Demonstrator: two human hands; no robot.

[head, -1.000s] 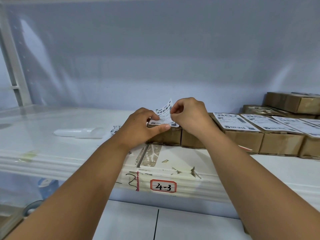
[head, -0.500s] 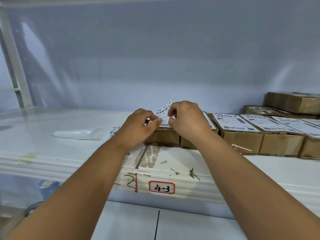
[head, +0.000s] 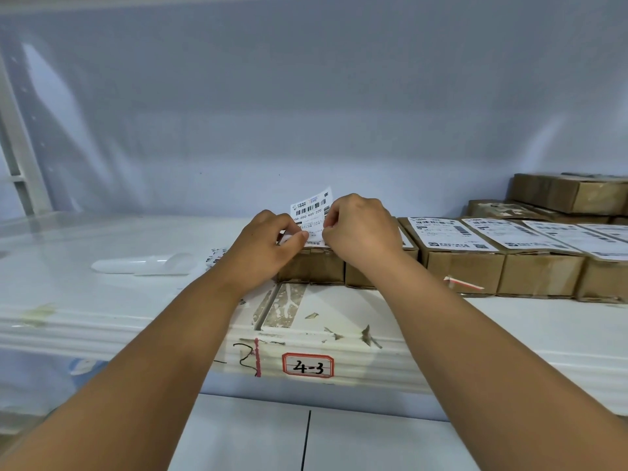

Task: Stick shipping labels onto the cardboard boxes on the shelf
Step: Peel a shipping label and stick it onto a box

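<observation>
Lifted higher, white barcoded label [head: 311,207] pinched by left hand [head: 265,248], right hand [head: 362,229]

Red-edged "4-3" tag [head: 307,365] low centre, white curled sheet [head: 142,263] L, metal upright [head: 20,154] far L

shelf [head: 102,300]: white, tagged 4-3 | on it: cardboard boxes [head: 465,266] in row, right | white plastic piece [head: 142,265], left

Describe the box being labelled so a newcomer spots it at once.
Find the white shelf with the red-bordered 4-3 tag on its front edge. Behind that tag sits the leftmost box of the cardboard row. Its neighbours carry flat labels; here the left hand and right hand pinch a label upright over it.
</observation>
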